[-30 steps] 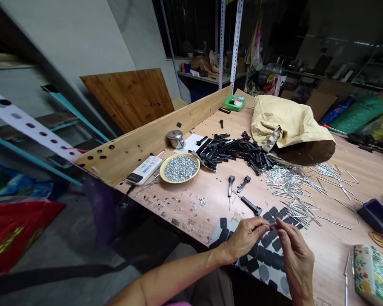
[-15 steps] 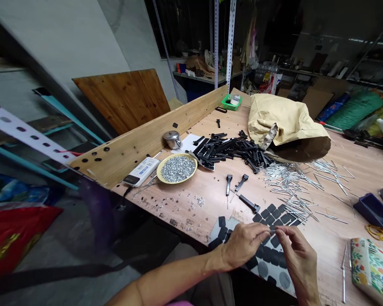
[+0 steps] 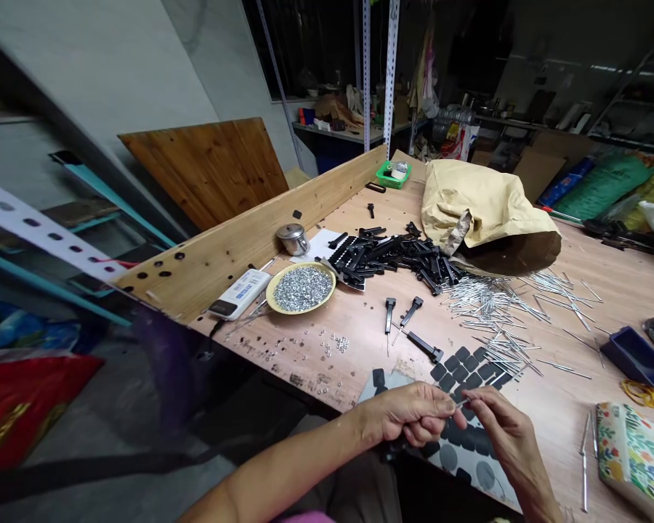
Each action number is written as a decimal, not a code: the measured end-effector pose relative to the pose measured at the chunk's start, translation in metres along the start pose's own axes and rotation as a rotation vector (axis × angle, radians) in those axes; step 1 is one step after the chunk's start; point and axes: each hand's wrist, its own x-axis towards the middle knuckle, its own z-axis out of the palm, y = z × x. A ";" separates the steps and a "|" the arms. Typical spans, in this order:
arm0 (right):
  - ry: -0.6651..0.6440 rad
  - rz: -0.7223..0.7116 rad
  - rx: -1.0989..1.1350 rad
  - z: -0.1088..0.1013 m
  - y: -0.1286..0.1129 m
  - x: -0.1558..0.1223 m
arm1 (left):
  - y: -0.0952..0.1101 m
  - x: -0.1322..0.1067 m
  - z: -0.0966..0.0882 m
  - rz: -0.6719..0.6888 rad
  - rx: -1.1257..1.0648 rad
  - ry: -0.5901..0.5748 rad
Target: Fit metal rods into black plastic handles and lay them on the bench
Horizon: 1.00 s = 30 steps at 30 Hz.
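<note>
The left hand is pinching a thin rod; the right hand is pinching its end, ideally keeping it straight.

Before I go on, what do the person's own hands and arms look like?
The left hand and right hand are ungloved. The left forearm is bare, without sleeve, watch or bracelet. A strip of pink clothing shows at the bottom edge.

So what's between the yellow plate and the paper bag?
A heap of black parts lies between the yellow plate and the paper bag; the head view shows it.
</note>
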 end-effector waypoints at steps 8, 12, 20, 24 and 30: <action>0.024 0.030 -0.090 0.003 -0.002 0.002 | -0.011 0.001 0.009 0.464 0.786 0.475; 0.138 -0.009 -0.214 0.008 -0.007 -0.001 | -0.021 0.004 0.013 0.656 1.220 0.692; 0.057 -0.084 -0.123 0.001 -0.007 -0.004 | -0.004 -0.004 0.010 0.313 0.624 0.345; 0.080 -0.107 -0.178 0.001 -0.009 -0.007 | -0.005 -0.006 0.014 0.421 0.687 0.420; 0.100 -0.045 -0.169 0.006 -0.012 -0.011 | -0.010 -0.003 0.016 0.447 0.673 0.444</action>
